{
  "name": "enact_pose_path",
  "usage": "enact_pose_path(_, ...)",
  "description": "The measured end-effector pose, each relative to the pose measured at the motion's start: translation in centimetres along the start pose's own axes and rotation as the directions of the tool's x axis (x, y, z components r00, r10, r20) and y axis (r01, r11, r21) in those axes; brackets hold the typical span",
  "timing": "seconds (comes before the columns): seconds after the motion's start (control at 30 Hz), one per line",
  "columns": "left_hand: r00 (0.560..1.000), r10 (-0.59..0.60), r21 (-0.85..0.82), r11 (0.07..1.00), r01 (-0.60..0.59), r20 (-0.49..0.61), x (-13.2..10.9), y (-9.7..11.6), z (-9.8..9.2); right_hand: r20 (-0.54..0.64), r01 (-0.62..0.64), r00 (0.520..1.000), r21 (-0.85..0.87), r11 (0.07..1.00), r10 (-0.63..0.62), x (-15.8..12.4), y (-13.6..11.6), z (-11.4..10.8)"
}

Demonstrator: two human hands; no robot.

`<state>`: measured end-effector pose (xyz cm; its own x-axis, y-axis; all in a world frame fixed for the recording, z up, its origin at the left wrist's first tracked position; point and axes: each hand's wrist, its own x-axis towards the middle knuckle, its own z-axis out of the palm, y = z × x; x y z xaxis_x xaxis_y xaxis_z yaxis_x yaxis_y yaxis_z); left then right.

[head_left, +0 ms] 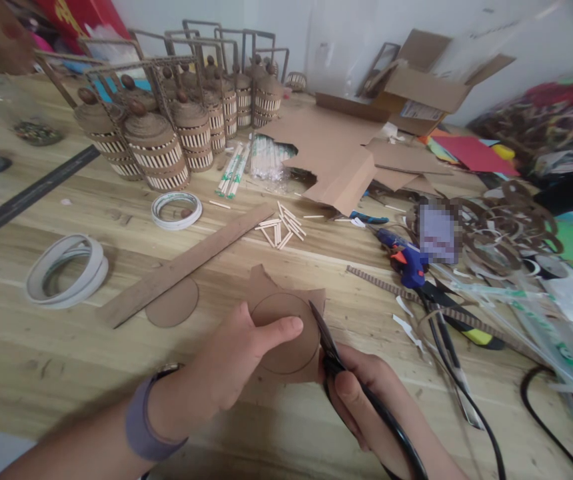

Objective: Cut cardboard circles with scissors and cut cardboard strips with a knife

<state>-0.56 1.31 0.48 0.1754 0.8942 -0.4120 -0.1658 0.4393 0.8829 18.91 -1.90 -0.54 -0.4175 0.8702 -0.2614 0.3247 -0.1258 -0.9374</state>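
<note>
My left hand (pixel 239 353) grips a piece of brown cardboard (pixel 286 337), its thumb flat on top and its other fingers hidden beneath. A circle is drawn on that piece, and the cardboard's edges are uneven. My right hand (pixel 366 393) is wrapped round the black handles of a pair of scissors (pixel 334 357). The blades lie at the right edge of the cardboard, close to the drawn line. To the left, a cut cardboard disc (pixel 174 307) rests partly under a long cardboard strip (pixel 191 263). Short wooden sticks (pixel 284 227) are scattered beyond the cardboard.
Several lantern-like cardboard models (pixel 154 150) stand at the back left. Tape rolls (pixel 66 270) sit on the left, near a dark ruler (pixel 31 197). A blue glue gun (pixel 406 257), a cutter knife (pixel 466 320) and cables crowd the right. Cardboard sheets (pixel 326 147) lie behind.
</note>
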Motion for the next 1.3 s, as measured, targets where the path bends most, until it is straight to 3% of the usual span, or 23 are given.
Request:
enact_pose_path(0.3, 1.0, -0.013, -0.008, 1.0, 0.013, 0.007, 0.1, -0.6, -0.3, 0.021, -0.04, 0.999, 0.022, 0.999, 0.04, -0.1, 0.3, -0.1)
enact_pose_path(0.5, 1.0, -0.018, -0.008, 1.0, 0.019, 0.006, 0.0, 0.3, -0.1, 0.025, -0.071, 0.997, 0.009, 0.997, 0.07, -0.1, 0.0, -0.2)
enact_pose_path(0.67, 0.999, -0.025, -0.085, 0.996, 0.029, 0.041, 0.3, 0.6, 0.1, 0.023, -0.112, 0.993, -0.032, 0.993, 0.112, -0.1, 0.1, -0.2)
enact_pose_path(0.9, 0.998, 0.006, -0.063, 0.998, -0.002, 0.055, 0.5, 0.2, -0.4, -0.031, -0.13, 0.991, -0.126, 0.983, 0.128, -0.1, -0.8, -0.2)
enact_pose_path(1.07, 0.995, 0.044, -0.014, 0.999, -0.043, 0.084, 0.3, 0.2, -0.5, 0.04, -0.065, 0.997, -0.142, 0.988, 0.071, 0.1, -0.1, -0.6)
enact_pose_path(1.3, 0.99, 0.066, 0.005, 0.998, -0.067, 0.126, 0.2, 0.0, -0.3, 0.057, -0.069, 0.996, -0.114, 0.991, 0.076, 0.3, 0.0, -0.8)
